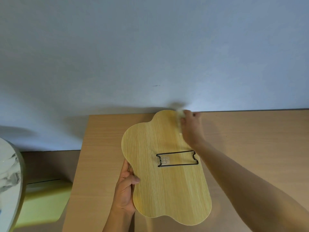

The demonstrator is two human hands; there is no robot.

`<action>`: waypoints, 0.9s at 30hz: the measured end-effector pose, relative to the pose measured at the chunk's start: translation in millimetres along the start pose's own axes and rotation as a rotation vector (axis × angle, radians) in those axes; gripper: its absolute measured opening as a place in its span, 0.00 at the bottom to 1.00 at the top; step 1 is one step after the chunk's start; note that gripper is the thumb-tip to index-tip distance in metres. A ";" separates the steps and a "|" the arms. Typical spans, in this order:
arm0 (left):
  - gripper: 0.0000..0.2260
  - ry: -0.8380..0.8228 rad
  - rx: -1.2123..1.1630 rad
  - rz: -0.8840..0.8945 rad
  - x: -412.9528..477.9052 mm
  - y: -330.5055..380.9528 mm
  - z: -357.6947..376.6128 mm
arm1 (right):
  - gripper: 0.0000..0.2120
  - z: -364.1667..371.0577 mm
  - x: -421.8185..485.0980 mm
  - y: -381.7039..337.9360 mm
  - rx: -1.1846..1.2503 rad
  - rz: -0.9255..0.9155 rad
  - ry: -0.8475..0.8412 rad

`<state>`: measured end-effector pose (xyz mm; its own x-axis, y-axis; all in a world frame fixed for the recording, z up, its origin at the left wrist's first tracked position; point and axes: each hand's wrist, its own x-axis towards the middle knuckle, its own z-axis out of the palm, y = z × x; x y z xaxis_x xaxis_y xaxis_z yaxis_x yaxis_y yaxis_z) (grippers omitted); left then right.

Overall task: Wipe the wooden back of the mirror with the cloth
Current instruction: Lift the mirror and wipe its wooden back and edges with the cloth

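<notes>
head | mirror (167, 178) back-up on wooden table (250, 139) | left hand (126, 186) grips mirror | right hand (191, 128) clutches cloth (179, 114)

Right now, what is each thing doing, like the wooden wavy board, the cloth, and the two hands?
Wavy-edged wooden mirror back: facing up over the tan table.
Black wire stand: folded flat against the wood.
Pale cloth: blurred, bunched at the mirror's far edge.
Right hand: shut on the cloth.
Left hand: gripping the mirror's left edge.

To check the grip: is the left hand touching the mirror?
Touching. The head view shows the left hand gripping the mirror's left edge, thumb on its wooden back.
</notes>
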<state>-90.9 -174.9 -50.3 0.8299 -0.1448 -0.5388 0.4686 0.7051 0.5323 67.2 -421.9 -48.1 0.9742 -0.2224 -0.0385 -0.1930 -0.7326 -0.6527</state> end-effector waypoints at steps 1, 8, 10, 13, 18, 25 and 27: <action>0.42 0.004 0.010 0.003 -0.2 0.3 0.6 | 0.15 4.2 -9.4 -19.0 0.052 -0.117 -0.049; 0.43 0.033 0.049 0.028 -0.7 0.5 4.6 | 0.15 30.5 -44.2 -65.7 -0.009 -0.468 -0.256; 0.43 0.034 0.045 0.028 -0.6 1.3 4.3 | 0.13 24.2 -34.6 -41.4 -0.021 -0.435 -0.241; 0.44 0.020 0.035 0.026 -0.6 1.4 3.9 | 0.12 7.4 -17.3 14.8 -0.045 -0.202 -0.136; 0.43 0.001 0.018 0.021 -0.9 1.0 4.5 | 0.14 -17.7 -7.5 57.6 -0.130 0.071 -0.051; 0.41 0.002 0.062 0.042 -2.2 1.1 6.3 | 0.14 20.7 -60.0 -74.1 0.105 -0.395 -0.222; 0.42 -0.005 0.071 0.043 -2.3 0.9 6.5 | 0.15 30.1 -68.3 -80.1 0.081 -0.428 -0.300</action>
<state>-90.4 -178.5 -44.3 0.8510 -0.1191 -0.5114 0.4528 0.6596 0.5999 19.6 -328.7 -16.0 0.9568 0.2884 0.0370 0.2273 -0.6626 -0.7136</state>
